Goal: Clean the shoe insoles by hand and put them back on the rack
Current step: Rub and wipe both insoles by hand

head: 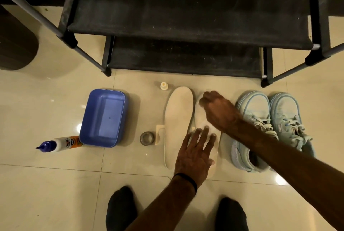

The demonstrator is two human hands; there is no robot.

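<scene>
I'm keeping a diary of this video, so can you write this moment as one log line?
left hand: flat on right insole | right hand: rubbing its toe end, apparently with a cloth | left insole: untouched | rack: no insoles

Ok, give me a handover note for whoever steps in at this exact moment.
Left hand: open, flat on the heel half of the right insole.
Right hand: closed at that insole's toe; whether it holds anything is unclear.
Left insole lies beside it, untouched. Both are on the floor, between the tub and shoes.
Rack holds nothing visible.
Left: finish cleaning both insoles, put them back on the rack.
</scene>
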